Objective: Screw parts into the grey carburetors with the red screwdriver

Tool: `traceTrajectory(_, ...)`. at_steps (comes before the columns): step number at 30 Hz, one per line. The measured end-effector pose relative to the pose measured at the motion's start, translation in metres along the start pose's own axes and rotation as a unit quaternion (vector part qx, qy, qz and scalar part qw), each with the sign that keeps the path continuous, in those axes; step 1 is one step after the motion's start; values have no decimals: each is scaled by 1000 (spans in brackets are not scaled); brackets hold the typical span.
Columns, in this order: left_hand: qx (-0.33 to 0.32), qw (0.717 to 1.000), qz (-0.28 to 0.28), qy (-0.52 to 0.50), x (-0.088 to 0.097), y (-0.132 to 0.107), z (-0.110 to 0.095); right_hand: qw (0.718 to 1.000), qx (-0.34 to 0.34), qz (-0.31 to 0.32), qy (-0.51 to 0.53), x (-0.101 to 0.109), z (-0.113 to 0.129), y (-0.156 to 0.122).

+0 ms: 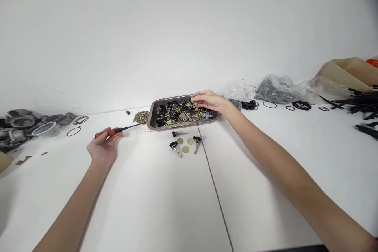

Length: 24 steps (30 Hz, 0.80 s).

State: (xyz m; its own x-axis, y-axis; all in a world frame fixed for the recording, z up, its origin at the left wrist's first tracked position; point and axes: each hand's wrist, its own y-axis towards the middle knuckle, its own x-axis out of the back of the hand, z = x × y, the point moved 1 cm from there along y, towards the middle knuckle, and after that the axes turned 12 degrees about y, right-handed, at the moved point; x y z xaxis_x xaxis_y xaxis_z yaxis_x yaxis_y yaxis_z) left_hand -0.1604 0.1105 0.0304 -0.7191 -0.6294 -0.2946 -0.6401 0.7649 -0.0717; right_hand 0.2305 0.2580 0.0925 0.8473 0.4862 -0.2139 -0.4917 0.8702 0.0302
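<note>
My left hand (103, 147) is closed around a screwdriver (110, 131) with a red and black handle, its dark shaft pointing right toward the tray. Over the right part of a metal tray (152, 112), my right hand (208, 100) has its fingers bent and drawn together; whatever may be between the fingertips is too small to make out. Mixed black-headed parts with brass-coloured stems (174, 110) fill the tray. In front of it lie three black-capped parts with stems, one of them a tilted piece (176, 148), beside three thin flat discs, including a greenish disc (185, 149).
A heap of small brass pieces (141, 117) sits left of the tray. Grey metal housings (20, 122) and a clear plastic cup (46, 130) stand far left. Along the wall at right are plastic bags (274, 88), black rings (301, 105), black rods (360, 104) and a beige bin (345, 73).
</note>
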Motion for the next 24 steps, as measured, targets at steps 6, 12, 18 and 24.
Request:
traceTrajectory(6,-2,1000,-3,-3,-2,-2,-1,997,-17,-41,-69,-8,-14,2)
traceTrajectory(12,7,1000,-7,-4,-3,-2,-1,985,12,-37,-166,-12,-3,-3)
traceTrajectory(18,1,1000,-13,-1,-3,-3,-2,941,157,-126,-272,6,71,-32)
traceTrajectory(24,4,1000,-10,12,-1,-1,0,812,282,-409,-306,88,125,-89)
